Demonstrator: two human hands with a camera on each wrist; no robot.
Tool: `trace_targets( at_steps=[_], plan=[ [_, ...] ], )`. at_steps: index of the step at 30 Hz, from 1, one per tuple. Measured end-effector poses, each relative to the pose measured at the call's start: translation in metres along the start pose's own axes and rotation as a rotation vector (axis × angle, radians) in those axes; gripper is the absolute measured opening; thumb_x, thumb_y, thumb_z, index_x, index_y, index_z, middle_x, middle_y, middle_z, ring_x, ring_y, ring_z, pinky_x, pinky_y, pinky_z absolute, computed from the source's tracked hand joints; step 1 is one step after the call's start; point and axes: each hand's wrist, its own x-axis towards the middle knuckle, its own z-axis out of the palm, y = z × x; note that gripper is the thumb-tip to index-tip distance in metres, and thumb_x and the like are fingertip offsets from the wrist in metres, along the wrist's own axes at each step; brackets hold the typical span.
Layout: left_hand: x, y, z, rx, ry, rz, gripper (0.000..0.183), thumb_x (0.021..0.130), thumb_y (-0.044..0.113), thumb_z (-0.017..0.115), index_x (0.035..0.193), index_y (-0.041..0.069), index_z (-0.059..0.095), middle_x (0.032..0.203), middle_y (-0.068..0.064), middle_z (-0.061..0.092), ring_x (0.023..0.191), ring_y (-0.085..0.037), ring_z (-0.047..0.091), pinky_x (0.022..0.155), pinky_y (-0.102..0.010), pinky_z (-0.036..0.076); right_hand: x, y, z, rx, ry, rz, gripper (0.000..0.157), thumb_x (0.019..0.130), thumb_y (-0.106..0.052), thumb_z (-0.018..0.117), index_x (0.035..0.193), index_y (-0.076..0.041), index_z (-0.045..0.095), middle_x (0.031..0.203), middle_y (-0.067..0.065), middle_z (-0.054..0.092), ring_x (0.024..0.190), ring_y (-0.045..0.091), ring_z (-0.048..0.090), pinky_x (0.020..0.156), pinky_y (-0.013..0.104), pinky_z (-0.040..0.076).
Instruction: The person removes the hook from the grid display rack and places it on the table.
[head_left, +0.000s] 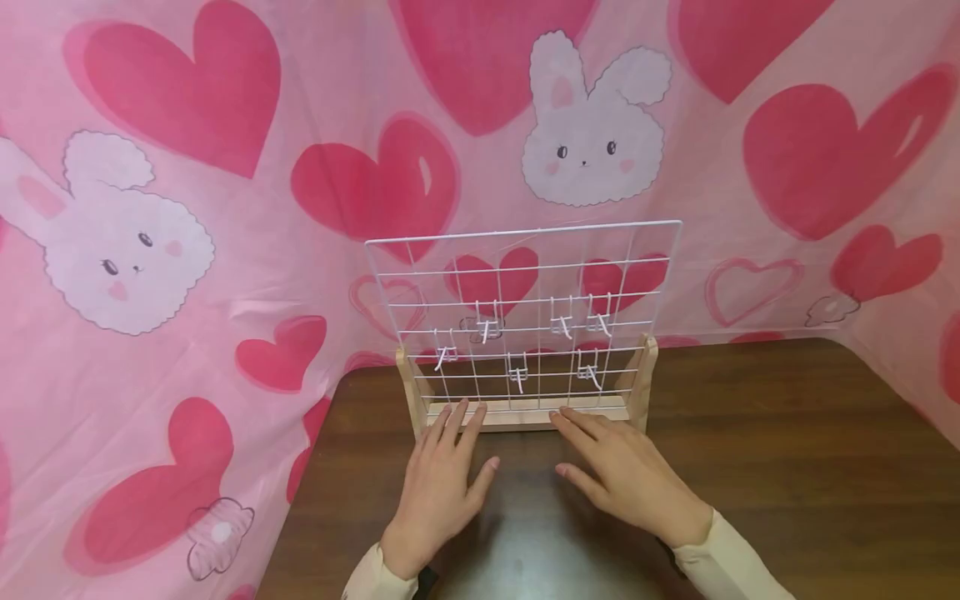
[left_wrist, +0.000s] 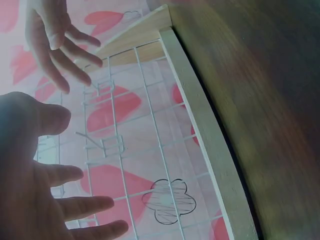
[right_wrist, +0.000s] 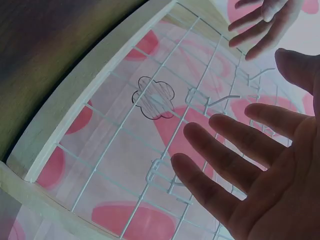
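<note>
A white wire grid rack point(head_left: 525, 232) stands upright in a wooden base point(head_left: 525, 422) on the table. Several white hooks point(head_left: 517, 372) hang from its wires in two uneven rows. My left hand point(head_left: 442, 487) reaches toward the left part of the base, palm down, fingers spread and nearly straight. Opposite it, my right hand point(head_left: 630, 475) is held the same way near the base's right part. Both hands hold nothing. Whether the fingertips touch the base or wires cannot be told. In the right wrist view, hooks point(right_wrist: 159, 172) appear beyond the fingers.
The dark brown wooden table point(head_left: 787, 467) extends to both sides of the rack and in front of it. Behind and to the left hangs a pink cloth point(head_left: 322, 75) printed with hearts and white rabbits. Wooden side supports point(head_left: 643, 383) rise at the rack's ends.
</note>
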Motion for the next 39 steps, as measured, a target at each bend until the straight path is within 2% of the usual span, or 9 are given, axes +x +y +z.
trace_targets(
  at_steps=[6,13,20,27,30,35,39],
  plan=[
    [0.002,-0.005,-0.003,-0.037,0.062,0.002,0.071,0.095,0.042,0.072,0.157,0.019,0.047,0.154,-0.01,0.057,0.142,-0.034,0.055,0.113,-0.056,0.05,0.002,0.002,-0.002,-0.001,0.027,0.006,0.06,0.095,-0.043,0.073,0.143,-0.01,0.062,0.137,0.009,0.071,0.113,0.028,0.074,0.086,0.048,0.062],
    [0.003,-0.012,-0.006,-0.083,0.119,-0.007,0.072,0.093,0.038,0.076,0.157,0.02,0.047,0.146,-0.006,0.063,0.133,-0.03,0.063,0.104,-0.051,0.057,0.007,0.005,-0.005,0.013,0.071,0.004,0.058,0.094,-0.043,0.073,0.141,-0.009,0.064,0.133,0.009,0.072,0.106,0.028,0.076,0.08,0.047,0.063],
    [0.005,-0.015,-0.009,-0.138,0.122,-0.027,0.071,0.093,0.037,0.076,0.155,0.019,0.049,0.145,-0.008,0.065,0.13,-0.031,0.065,0.099,-0.053,0.059,0.011,0.01,-0.007,0.026,0.109,0.004,0.052,0.101,-0.046,0.064,0.138,-0.009,0.066,0.127,0.008,0.075,0.101,0.026,0.077,0.077,0.046,0.063],
    [0.007,-0.021,-0.012,-0.166,0.141,-0.053,0.068,0.093,0.035,0.077,0.153,0.018,0.051,0.143,-0.01,0.066,0.125,-0.032,0.068,0.098,-0.053,0.059,0.015,0.014,-0.009,0.061,0.192,0.017,0.049,0.105,-0.048,0.056,0.134,-0.01,0.069,0.122,0.006,0.077,0.088,0.024,0.078,0.067,0.044,0.062],
    [0.008,-0.023,-0.015,-0.183,0.145,-0.069,0.065,0.093,0.033,0.077,0.152,0.018,0.053,0.143,-0.01,0.066,0.126,-0.033,0.068,0.099,-0.054,0.059,0.016,0.015,-0.01,0.072,0.211,0.019,0.048,0.105,-0.046,0.057,0.133,-0.009,0.068,0.122,0.007,0.077,0.084,0.023,0.078,0.063,0.043,0.061],
    [0.01,-0.028,-0.018,-0.21,0.155,-0.075,0.063,0.093,0.031,0.076,0.15,0.016,0.054,0.14,-0.01,0.068,0.124,-0.032,0.069,0.1,-0.053,0.059,0.019,0.019,-0.011,0.071,0.228,0.026,0.044,0.1,-0.037,0.068,0.133,-0.009,0.068,0.12,0.01,0.078,0.078,0.024,0.077,0.058,0.041,0.059],
    [0.012,-0.033,-0.019,-0.228,0.158,-0.085,0.062,0.094,0.031,0.076,0.15,0.015,0.054,0.14,-0.012,0.068,0.125,-0.033,0.069,0.102,-0.053,0.058,0.02,0.022,-0.013,0.066,0.263,0.026,0.041,0.103,-0.039,0.062,0.132,-0.01,0.07,0.115,0.011,0.079,0.08,0.025,0.078,0.058,0.041,0.059]
  ],
)
